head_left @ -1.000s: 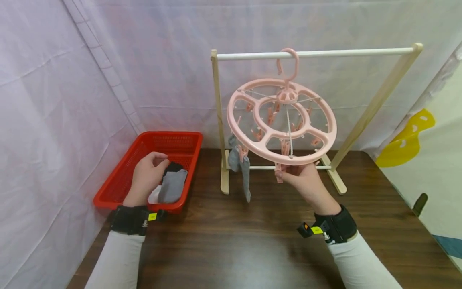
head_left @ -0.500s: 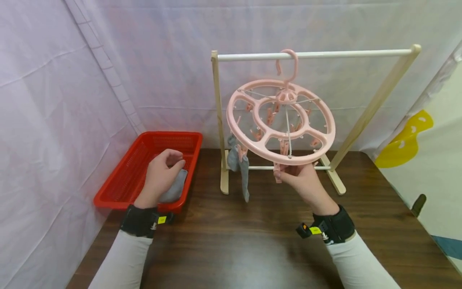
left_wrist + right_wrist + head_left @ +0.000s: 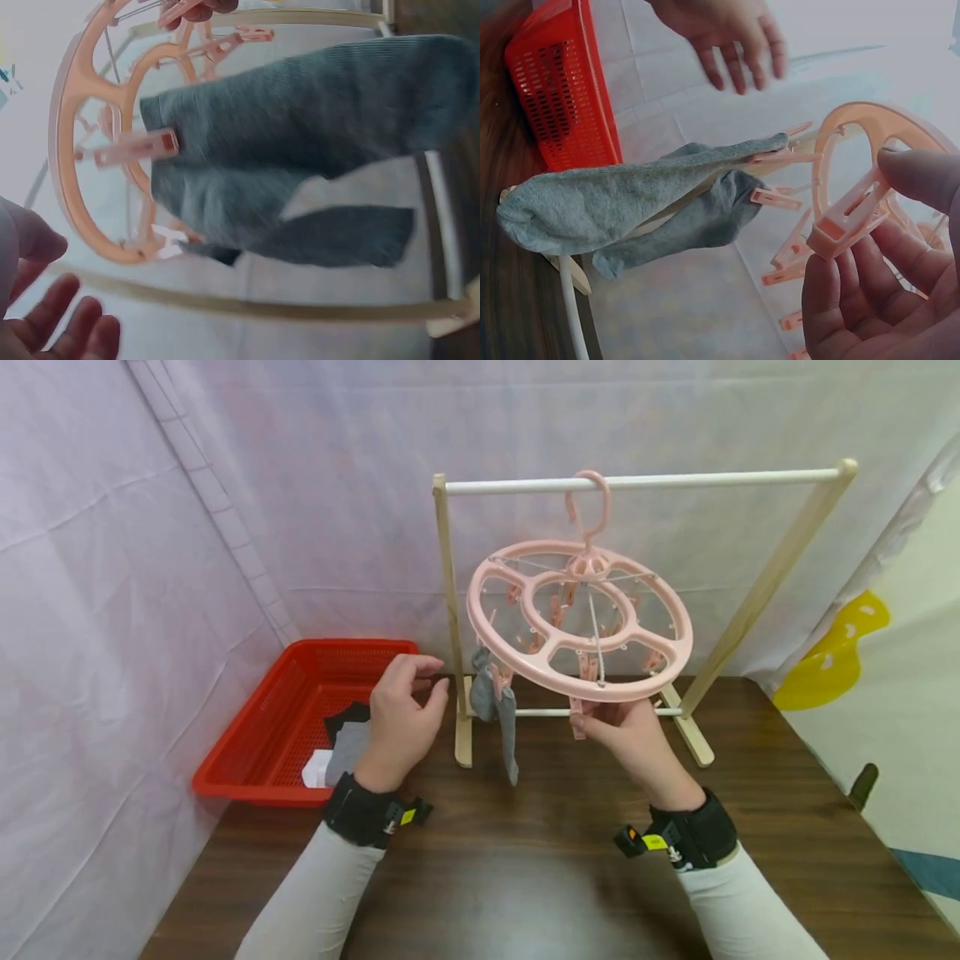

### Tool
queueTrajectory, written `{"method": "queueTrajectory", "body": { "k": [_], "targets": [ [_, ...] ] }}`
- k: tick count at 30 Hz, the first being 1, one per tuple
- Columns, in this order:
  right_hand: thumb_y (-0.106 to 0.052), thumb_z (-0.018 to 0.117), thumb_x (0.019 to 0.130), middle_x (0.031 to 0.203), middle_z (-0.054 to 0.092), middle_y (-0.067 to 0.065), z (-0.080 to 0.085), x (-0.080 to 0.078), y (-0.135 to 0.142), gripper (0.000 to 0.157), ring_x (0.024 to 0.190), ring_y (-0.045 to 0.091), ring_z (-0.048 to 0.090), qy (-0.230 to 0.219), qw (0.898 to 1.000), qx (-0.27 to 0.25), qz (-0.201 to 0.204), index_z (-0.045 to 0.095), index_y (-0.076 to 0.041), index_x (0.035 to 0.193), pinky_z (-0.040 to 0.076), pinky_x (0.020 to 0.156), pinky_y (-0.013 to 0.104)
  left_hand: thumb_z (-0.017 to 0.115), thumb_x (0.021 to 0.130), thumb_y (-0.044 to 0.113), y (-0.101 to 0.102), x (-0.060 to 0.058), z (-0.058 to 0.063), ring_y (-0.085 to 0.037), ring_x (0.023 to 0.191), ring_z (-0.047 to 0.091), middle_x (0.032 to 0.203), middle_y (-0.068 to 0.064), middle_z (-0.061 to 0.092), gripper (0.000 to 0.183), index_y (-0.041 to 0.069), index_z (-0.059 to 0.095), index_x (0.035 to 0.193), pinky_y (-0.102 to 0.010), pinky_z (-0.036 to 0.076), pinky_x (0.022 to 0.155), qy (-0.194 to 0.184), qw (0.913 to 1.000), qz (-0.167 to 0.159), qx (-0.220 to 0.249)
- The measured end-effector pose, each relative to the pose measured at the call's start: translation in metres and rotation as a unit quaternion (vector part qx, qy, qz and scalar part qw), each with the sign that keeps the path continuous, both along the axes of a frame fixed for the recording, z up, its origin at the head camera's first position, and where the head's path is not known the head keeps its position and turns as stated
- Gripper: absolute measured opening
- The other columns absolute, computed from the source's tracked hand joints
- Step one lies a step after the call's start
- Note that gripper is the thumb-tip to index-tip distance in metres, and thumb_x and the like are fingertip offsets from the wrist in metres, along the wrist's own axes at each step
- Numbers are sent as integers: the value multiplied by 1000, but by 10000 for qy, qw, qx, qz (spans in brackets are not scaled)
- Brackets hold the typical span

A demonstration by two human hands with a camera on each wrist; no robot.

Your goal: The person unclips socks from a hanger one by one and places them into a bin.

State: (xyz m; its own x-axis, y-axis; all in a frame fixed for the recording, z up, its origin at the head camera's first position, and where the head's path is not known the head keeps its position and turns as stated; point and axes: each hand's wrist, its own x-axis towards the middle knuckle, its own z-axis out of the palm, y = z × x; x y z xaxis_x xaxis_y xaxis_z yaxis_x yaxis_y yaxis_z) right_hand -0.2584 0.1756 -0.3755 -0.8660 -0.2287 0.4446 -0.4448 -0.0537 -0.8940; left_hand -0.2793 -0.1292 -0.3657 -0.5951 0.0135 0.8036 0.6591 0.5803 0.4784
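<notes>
My left hand (image 3: 405,714) is in the air at the red basket's right edge, fingers loosely bent and holding nothing. In the right wrist view the same hand (image 3: 731,37) hangs above the grey socks. My right hand (image 3: 637,739) pinches a pink clothes peg (image 3: 577,718) at the front rim of a round pink clip hanger (image 3: 540,677). The right wrist view shows that peg (image 3: 855,214) between thumb and fingers, nothing in its mouth. Grey socks (image 3: 506,727) hang from pegs on the hanger's left side; the left wrist view shows one sock (image 3: 315,105) close up.
The hanger hooks over the white bar (image 3: 697,480) of a wooden-legged rack (image 3: 742,610). In the red basket (image 3: 247,752) lie grey (image 3: 348,752), black and white cloth pieces. White curtains stand behind and left. A yellow shape (image 3: 825,664) is at the right.
My left hand has moved right, from over the basket's cloth pieces to its right edge near the rack, still holding nothing. The right hand keeps its pinch on the peg.
</notes>
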Motion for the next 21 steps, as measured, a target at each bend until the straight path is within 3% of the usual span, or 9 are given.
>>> {"method": "queueTrajectory", "body": {
  "k": [5, 9, 15, 21],
  "targets": [
    [-3, 71, 86, 82, 60, 12, 2, 3, 2, 19, 71, 22, 60, -8, 9999, -37, -124, 57, 4, 97, 54, 64, 29, 68, 83, 8, 28, -3, 16, -24, 96, 60, 105, -10, 66, 23, 7, 69, 107, -38, 50, 81, 1143, 9932, 154, -166],
    [-6, 71, 86, 83, 60, 10, 6, 4, 4, 19, 73, 20, 60, -32, 9996, 3, -291, 58, 2, 98, 55, 65, 29, 68, 83, 4, 44, -4, 25, -27, 105, 60, 111, -12, 67, 27, 6, 71, 109, -37, 48, 91, 1677, 9846, 94, -494],
    [-6, 71, 86, 84, 60, 10, 11, 7, 6, 19, 75, 21, 60, 36, 9991, 188, -379, 59, 2, 99, 55, 66, 28, 72, 81, 3, 55, -7, 34, -28, 119, 55, 123, -12, 65, 32, 6, 70, 113, -37, 41, 105, 1932, 9786, -151, -688],
    [-9, 70, 88, 83, 63, 15, 16, 11, 6, 12, 76, 28, 62, 183, 9975, 581, -368, 62, -3, 96, 55, 69, 36, 74, 82, 8, 59, -8, 40, -27, 129, 51, 122, -12, 67, 32, 7, 70, 114, -39, 36, 111, 1733, 9804, -626, -701]
  ]
}}
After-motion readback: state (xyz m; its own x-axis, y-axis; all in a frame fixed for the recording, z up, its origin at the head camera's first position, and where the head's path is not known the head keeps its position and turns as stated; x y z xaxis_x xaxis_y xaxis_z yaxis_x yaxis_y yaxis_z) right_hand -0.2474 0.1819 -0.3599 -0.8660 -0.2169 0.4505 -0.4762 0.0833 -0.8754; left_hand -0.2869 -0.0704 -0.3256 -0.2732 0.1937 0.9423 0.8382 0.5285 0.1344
